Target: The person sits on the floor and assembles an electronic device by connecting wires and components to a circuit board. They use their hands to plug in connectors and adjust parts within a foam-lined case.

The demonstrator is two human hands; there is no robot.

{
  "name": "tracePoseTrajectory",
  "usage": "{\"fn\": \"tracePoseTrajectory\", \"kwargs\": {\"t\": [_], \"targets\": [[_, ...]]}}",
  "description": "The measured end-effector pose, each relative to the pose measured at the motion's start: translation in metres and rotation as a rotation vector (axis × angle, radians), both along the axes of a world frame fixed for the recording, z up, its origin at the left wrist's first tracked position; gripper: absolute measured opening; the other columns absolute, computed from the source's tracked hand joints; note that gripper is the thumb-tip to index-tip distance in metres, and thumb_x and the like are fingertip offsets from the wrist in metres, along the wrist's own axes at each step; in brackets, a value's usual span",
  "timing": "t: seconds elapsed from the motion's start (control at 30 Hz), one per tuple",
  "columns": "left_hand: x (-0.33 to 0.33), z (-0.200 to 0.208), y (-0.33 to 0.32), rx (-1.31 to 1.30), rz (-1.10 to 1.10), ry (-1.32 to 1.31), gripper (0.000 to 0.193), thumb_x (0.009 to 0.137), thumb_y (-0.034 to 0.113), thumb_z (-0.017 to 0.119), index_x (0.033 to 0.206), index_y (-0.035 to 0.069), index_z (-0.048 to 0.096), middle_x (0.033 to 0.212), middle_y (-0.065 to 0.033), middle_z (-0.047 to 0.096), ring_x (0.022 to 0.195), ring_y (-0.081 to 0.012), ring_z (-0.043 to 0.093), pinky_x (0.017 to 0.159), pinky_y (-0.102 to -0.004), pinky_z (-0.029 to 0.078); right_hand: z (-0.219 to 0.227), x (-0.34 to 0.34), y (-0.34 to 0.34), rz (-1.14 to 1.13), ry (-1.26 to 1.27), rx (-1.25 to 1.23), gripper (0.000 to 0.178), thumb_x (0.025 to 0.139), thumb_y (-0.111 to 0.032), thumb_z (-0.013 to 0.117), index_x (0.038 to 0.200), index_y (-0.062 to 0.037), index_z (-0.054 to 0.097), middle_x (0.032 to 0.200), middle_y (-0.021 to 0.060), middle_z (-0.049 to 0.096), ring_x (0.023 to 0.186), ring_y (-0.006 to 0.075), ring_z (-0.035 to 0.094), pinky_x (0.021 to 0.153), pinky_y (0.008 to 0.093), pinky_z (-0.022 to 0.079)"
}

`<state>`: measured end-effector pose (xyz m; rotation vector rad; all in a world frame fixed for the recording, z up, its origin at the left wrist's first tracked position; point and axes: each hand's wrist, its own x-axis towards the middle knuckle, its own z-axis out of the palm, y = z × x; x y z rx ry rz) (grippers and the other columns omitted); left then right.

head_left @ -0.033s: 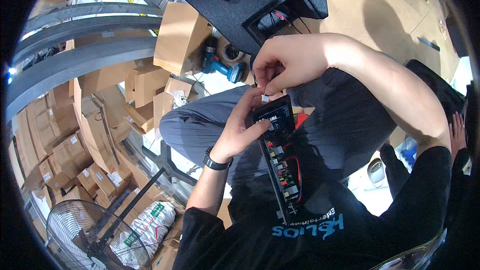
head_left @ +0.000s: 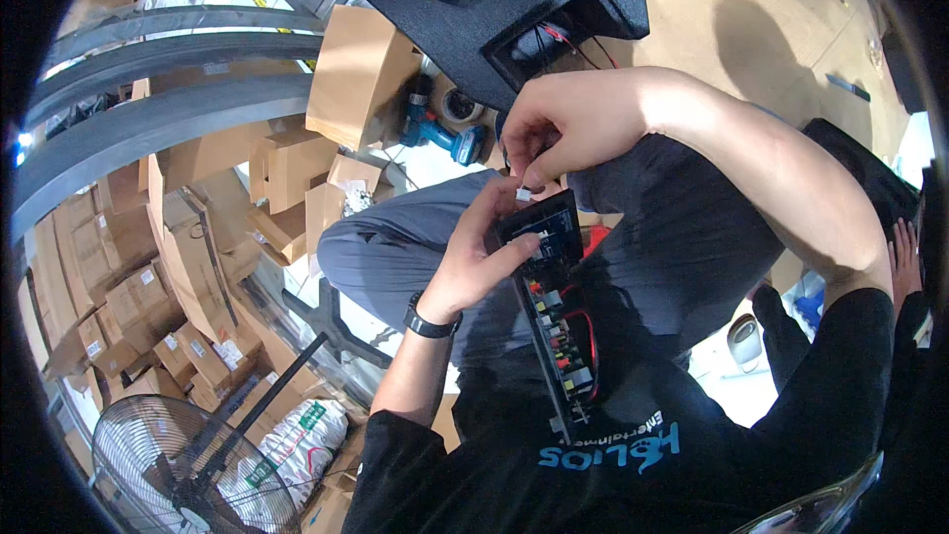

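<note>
My left hand (head_left: 474, 255) grips a long black amplifier panel (head_left: 546, 336) that carries a circuit board with several coloured jacks and red wires. Its thumb presses on the dark board section (head_left: 559, 227) at the far end of the panel. Just above that end, my right hand (head_left: 573, 129) pinches a small white plug connector (head_left: 523, 195), close to the left fingertips. The panel slants across my lap, its near end by my shirt. Beyond my hands stands a black speaker cabinet (head_left: 415, 30), with red and black wires (head_left: 554, 35) in its rectangular opening.
A teal cordless drill (head_left: 435, 133) and a dark round roll (head_left: 461, 105) lie beside an open cardboard box (head_left: 356, 79). Cardboard boxes (head_left: 138, 302) pile up at left under grey metal bars (head_left: 168, 104). A fan (head_left: 188, 465) stands near left. Another person's hand (head_left: 905, 262) shows at right.
</note>
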<state>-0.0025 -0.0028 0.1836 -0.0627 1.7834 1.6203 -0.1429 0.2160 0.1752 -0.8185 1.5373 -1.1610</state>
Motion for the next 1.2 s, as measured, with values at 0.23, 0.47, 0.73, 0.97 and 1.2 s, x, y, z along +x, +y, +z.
{"fn": "tracePoseTrajectory", "kwargs": {"t": [0.23,0.47,0.73,0.97,1.2], "targets": [[0.0,-0.008,0.002,0.054,0.103,0.051,0.032,0.107,0.023,0.056,0.129,0.0,0.058,0.113,-0.0068,0.069,0.103,-0.011,0.061,0.094,-0.0272,0.046,-0.004,-0.005,-0.009,0.072,-0.15,0.046,0.015,0.09,-0.012,0.071,0.096,0.0014,0.075,0.083,0.0061,0.075,0.077,0.0111,0.069,0.074,0.0274,0.055],[-0.004,-0.013,0.006,0.051,0.127,0.074,0.031,0.11,0.025,0.053,0.126,-0.001,0.058,0.115,-0.0063,0.066,0.104,-0.0111,0.062,0.095,-0.0265,0.046,-0.001,-0.003,-0.005,-0.04,-0.102,0.01,0.012,0.085,-0.009,0.074,0.085,0.0029,0.071,0.078,0.0072,0.074,0.071,0.0117,0.069,0.067,0.0273,0.055],[-0.009,-0.01,0.011,0.068,0.169,-0.034,0.028,0.112,0.025,0.048,0.127,0.001,0.053,0.11,-0.0079,0.068,0.101,-0.0113,0.063,0.093,-0.0265,0.047,-0.003,-0.003,-0.01,-0.06,0.209,0.038,0.019,0.081,-0.014,0.08,0.08,0.0031,0.071,0.073,0.0105,0.072,0.068,0.0159,0.069,0.063,0.032,0.052],[-0.007,-0.012,0.016,0.055,0.203,-0.012,0.03,0.109,0.02,0.053,0.132,0.003,0.044,0.105,-0.0068,0.069,0.094,-0.0082,0.061,0.084,-0.0236,0.047,0.007,-0.004,-0.005,-0.047,0.313,-0.037,0.021,0.087,-0.016,0.078,0.097,0.0021,0.076,0.085,0.013,0.076,0.078,0.0179,0.073,0.072,0.033,0.056],[0.006,-0.029,-0.006,0.177,0.214,-0.027,0.036,0.103,0.027,0.061,0.125,0.0,0.054,0.111,-0.0076,0.067,0.1,-0.0103,0.059,0.088,-0.0244,0.045,-0.014,-0.018,0.0,-0.235,-0.013,-0.236,0.027,0.098,-0.015,0.066,0.12,-0.0002,0.072,0.094,0.0065,0.075,0.085,0.014,0.069,0.079,0.0299,0.056]]}}
